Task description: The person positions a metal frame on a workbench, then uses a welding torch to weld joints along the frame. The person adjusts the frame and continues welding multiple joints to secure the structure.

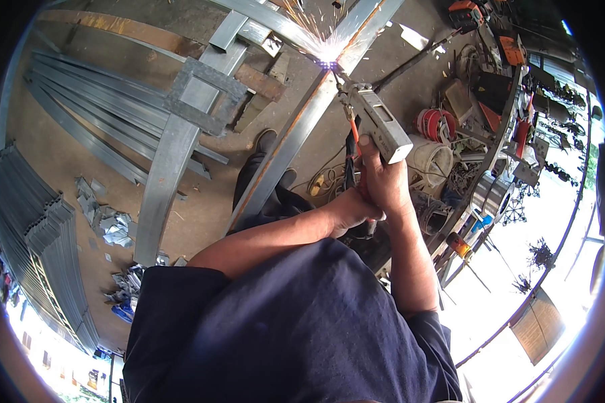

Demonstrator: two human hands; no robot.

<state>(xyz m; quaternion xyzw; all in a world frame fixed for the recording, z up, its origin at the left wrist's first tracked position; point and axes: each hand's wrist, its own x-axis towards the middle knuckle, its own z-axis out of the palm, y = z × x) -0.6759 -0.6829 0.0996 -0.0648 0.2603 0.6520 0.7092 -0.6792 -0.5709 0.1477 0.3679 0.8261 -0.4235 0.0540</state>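
Bright sparks fly where the tip of a slim torch (353,127), dark with an orange-red part, meets a long steel tube (302,124). My left hand (351,209) is closed around the torch's lower end, close under my right wrist. My right hand (385,180) is closed on a short grey spirit level (381,124) with a cut-out window, its thumb lying beside the torch. The level slants up toward the sparking spot. My right fingers are mostly hidden beneath it. Glare hides the exact contact point between torch and steel.
A flat square steel frame (205,97) lies over another beam at left. Long grey steel profiles (107,101) and a stacked bundle (40,235) cover the floor farther left. On the right stand a red bucket (435,125), a white bucket (431,160) and a cluttered bench. My shoe (266,141) is beside the tube.
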